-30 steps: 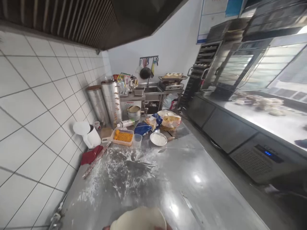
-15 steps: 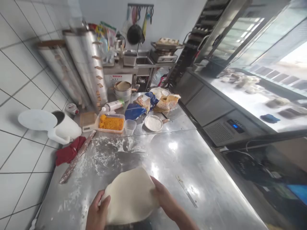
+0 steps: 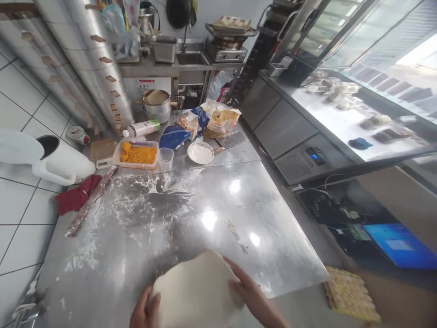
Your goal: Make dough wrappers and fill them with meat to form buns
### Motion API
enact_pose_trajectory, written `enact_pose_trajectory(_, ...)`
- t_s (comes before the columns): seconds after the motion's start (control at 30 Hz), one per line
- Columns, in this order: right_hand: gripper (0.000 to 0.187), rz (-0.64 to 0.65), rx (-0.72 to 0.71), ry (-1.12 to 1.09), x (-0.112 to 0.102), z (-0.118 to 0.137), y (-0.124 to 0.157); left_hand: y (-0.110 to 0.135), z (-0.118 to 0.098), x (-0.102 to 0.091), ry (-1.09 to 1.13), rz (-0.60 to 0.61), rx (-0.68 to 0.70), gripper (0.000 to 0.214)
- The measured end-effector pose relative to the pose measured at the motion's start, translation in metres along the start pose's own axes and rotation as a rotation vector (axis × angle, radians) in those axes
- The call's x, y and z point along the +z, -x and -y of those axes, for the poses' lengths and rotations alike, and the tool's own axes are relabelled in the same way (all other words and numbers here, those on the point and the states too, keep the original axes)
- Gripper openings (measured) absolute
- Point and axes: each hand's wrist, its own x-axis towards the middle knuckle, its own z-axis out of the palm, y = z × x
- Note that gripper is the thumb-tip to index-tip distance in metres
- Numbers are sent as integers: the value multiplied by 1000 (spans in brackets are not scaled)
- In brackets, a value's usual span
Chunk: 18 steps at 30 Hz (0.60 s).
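A pale, smooth sheet of dough (image 3: 198, 291) is held up at the near edge of the steel table (image 3: 136, 255). My left hand (image 3: 146, 309) grips its left edge, thumb on top and fingers beneath. On the opposite side, my right hand (image 3: 247, 291) pinches the right edge, with some fingers hidden under the sheet. The dough's lower end runs out of the frame. Beyond the right hand, a thin metal spatula or ruler-like blade (image 3: 236, 236) lies flat on the table.
A floury rolling pin (image 3: 90, 200) rests at the left by a red cloth (image 3: 78, 193). Farther back are a tub of orange filling (image 3: 139, 154), a bowl of flour (image 3: 200, 153), a white pitcher (image 3: 64, 159) and blue bags (image 3: 175, 135). Egg trays (image 3: 351, 294) stand low at right.
The view has swung down and to the right, bringing the egg trays and a blue screen into sight. Both hands still hold the dough, now lower and slightly farther right in the frame.
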Motion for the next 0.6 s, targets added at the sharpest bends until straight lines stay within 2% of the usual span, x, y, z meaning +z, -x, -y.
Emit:
enact_pose_trajectory(0.07, 78, -99, -27, 29, 1, -24, -5, -3, 11, 7, -32, -13, 0, 81)
enact_pose_trajectory(0.17, 83, -176, -34, 106, 9, -60, -2, 3, 28, 13, -118, 28, 37, 92)
enact_pose_trajectory(0.27, 80, -223, -72, 213, 12, -83, 8, 16, 42, 13, -241, 26, 151, 86)
enact_pose_trajectory(0.4, 67, -279, -173, 374, 5, -93, 15, 28, 48, 3, -244, 9, 175, 67)
enact_pose_trajectory(0.47, 60, -305, -234, 464, -2, -95, 16, 33, 50, -3, -267, -68, 226, 60)
enact_pose_trajectory(0.6, 43, -372, -351, 672, -11, -93, 17, 42, 60, -5, -395, -306, 289, 49)
